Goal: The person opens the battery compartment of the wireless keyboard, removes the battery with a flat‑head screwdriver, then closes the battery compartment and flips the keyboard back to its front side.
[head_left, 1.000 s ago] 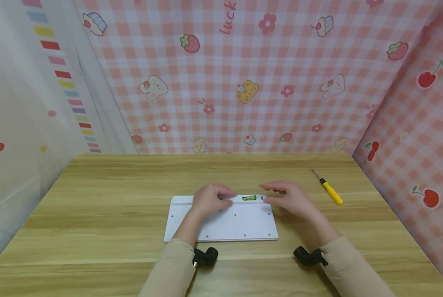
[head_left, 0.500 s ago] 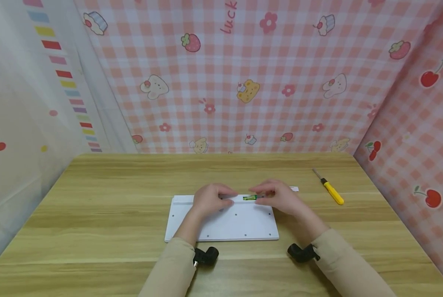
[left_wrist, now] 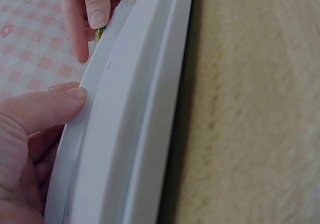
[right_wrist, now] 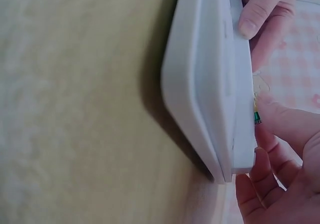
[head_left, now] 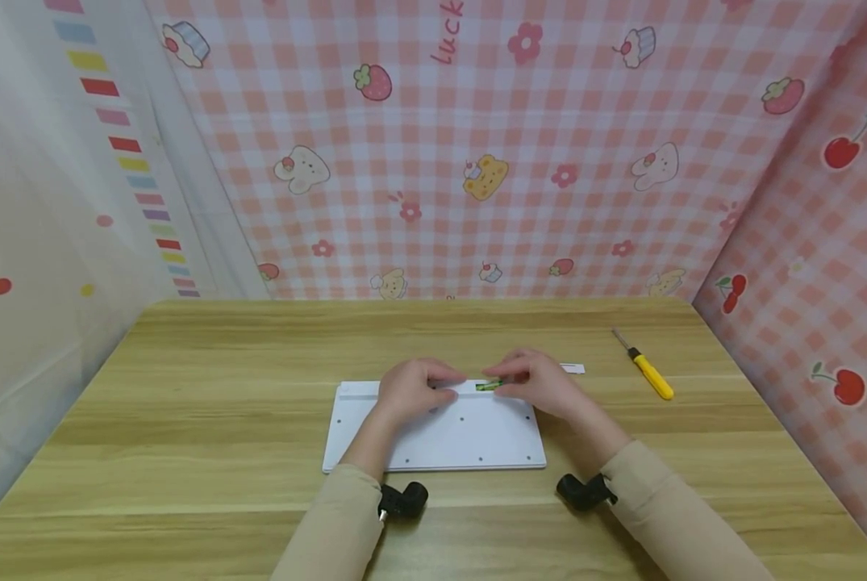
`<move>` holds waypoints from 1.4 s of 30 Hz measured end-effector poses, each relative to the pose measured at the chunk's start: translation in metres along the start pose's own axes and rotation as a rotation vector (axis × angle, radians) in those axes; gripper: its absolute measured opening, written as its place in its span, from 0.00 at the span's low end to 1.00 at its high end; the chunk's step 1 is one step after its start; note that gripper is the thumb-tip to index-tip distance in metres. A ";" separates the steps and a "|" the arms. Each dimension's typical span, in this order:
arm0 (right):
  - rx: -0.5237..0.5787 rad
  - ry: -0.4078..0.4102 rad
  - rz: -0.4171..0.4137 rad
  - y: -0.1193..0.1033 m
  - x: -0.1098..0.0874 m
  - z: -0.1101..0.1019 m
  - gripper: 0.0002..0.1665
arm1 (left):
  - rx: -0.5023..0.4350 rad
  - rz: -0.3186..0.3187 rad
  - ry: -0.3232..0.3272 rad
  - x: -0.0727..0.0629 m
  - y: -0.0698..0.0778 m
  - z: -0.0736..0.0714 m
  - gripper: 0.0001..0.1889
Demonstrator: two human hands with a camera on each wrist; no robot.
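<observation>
A white keyboard (head_left: 469, 440) lies face down on the wooden table, its raised battery ridge along the far edge. My left hand (head_left: 411, 391) grips this ridge, with the thumb (left_wrist: 70, 104) on the near side and fingers curled behind it. Toward the ridge's right end, a green battery (head_left: 485, 386) shows in an uncovered slot. My right hand (head_left: 542, 386) pinches the battery's right end; the thumb covers much of it in the left wrist view. The right wrist view shows the battery's green end (right_wrist: 257, 117) beside that thumb, other fingers at the keyboard's edge.
A small white strip (head_left: 573, 369), perhaps the battery cover, lies just behind the right hand. Farther right is a screwdriver (head_left: 649, 373) with a yellow handle. A pink checked curtain (head_left: 448, 202) hangs behind the table (head_left: 186, 420).
My right hand has moved left from the ridge's right end onto the battery, bringing the white strip behind it into view. My left hand and the keyboard have stayed put.
</observation>
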State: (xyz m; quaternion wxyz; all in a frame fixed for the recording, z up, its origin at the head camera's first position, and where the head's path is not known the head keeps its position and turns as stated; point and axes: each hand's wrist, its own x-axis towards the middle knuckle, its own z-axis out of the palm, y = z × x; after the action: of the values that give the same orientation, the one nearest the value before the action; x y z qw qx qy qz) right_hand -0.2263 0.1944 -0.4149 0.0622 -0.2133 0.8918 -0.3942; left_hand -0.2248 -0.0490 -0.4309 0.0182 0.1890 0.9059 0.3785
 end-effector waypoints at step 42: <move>-0.081 0.059 0.124 0.028 0.049 -0.043 0.13 | 0.000 0.028 -0.012 0.001 -0.003 0.000 0.12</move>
State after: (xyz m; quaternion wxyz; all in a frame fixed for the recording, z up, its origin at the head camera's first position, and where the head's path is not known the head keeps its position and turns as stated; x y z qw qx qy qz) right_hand -0.2918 0.2193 -0.4031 0.0517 -0.1481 0.9200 -0.3591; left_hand -0.2263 -0.0507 -0.4329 0.0186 0.2038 0.9031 0.3775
